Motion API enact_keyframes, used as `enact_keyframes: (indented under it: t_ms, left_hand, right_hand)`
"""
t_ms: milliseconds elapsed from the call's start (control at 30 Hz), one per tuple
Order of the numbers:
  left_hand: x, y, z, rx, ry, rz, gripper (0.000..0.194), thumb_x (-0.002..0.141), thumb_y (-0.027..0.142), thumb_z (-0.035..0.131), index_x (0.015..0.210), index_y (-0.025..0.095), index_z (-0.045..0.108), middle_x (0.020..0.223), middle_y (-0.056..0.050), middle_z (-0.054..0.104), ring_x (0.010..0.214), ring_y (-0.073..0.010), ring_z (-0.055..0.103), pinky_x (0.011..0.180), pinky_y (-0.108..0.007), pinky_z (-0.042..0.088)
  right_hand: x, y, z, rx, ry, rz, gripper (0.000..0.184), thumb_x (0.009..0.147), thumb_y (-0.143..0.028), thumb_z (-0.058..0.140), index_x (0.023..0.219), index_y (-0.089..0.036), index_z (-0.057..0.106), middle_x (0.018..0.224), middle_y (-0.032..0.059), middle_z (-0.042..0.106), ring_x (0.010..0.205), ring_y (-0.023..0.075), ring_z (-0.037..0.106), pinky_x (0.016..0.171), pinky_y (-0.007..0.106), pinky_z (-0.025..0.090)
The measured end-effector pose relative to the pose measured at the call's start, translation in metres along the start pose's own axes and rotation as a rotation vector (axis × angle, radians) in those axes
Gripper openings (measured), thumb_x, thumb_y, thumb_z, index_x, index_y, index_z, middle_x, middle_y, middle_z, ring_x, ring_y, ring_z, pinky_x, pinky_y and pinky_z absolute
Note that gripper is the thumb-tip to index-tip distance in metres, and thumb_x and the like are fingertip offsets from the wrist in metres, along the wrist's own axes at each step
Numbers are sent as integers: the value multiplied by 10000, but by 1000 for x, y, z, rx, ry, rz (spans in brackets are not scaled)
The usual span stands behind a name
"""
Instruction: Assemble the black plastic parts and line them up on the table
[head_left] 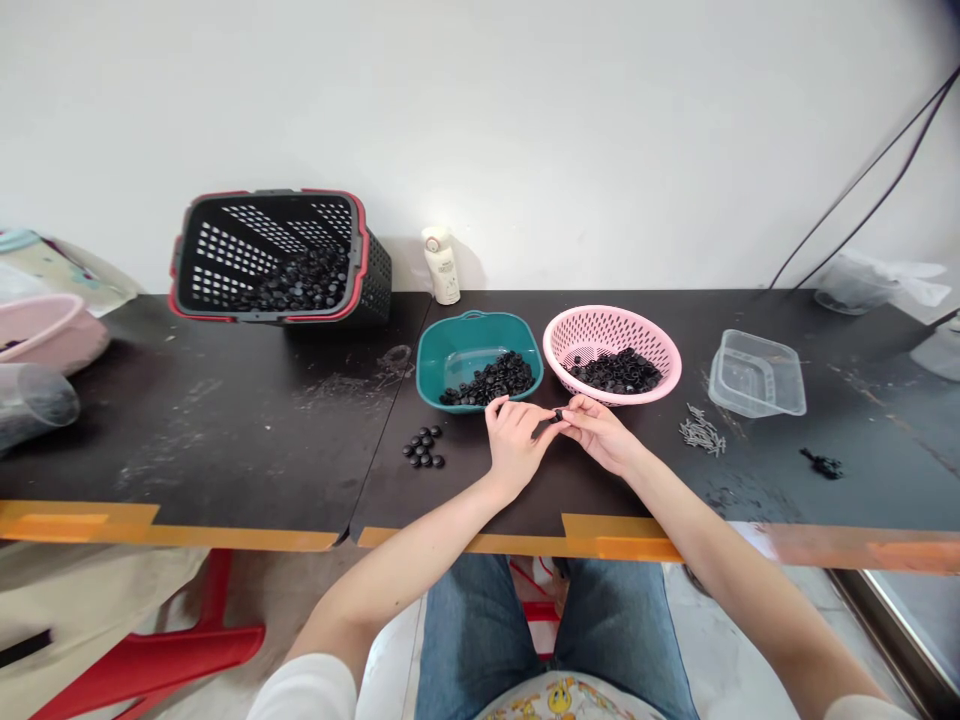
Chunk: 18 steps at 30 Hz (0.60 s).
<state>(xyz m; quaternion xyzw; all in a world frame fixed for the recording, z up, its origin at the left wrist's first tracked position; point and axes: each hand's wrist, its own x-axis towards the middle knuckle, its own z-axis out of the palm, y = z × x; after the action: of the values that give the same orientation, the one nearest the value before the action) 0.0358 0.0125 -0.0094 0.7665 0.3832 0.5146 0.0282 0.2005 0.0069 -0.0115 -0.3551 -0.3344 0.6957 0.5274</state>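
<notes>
Between the fingertips of both my hands is a small black round part (557, 415). My left hand (516, 440) pinches it from the left, and my right hand (598, 430) pinches it from the right. Just behind them stand a teal basin (459, 345) with black parts (495, 378) heaped in its front right corner, and a pink perforated basket (660, 345) holding black ring-like parts (619, 370). Left of my left hand, several black round caps (424, 448) lie in a cluster on the dark table (465, 490).
A grey basket with red trim (364, 265) holds more black parts at the back left. A white bottle (442, 268) stands by the wall. On the right are a clear plastic box (757, 375), thin grey pins (703, 432) and a black clump (823, 464). Orange tape (622, 540) lines the front edge.
</notes>
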Motion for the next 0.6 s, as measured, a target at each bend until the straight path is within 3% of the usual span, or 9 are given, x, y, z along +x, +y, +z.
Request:
enact_keyframes:
  t_ms: [400, 600]
  left_hand:
    - [3, 0, -1, 118, -58, 82, 70, 836, 280, 626, 837, 228, 672, 759, 19, 681, 788, -146, 602, 976, -404, 312]
    - [5, -1, -5, 76, -16, 66, 262, 805, 364, 657, 1004, 194, 663, 888, -41, 687, 833, -160, 620, 828, -333, 442]
  right_hand:
    - [-3, -1, 6, -75, 30, -11, 240, 629, -193, 804, 785, -205, 622, 762, -36, 657, 732, 104, 635, 763, 270, 528]
    - [-4, -1, 5, 15, -21, -5, 237, 699, -263, 763, 907, -235, 653, 896, -9, 697, 829, 134, 663, 820, 297, 523]
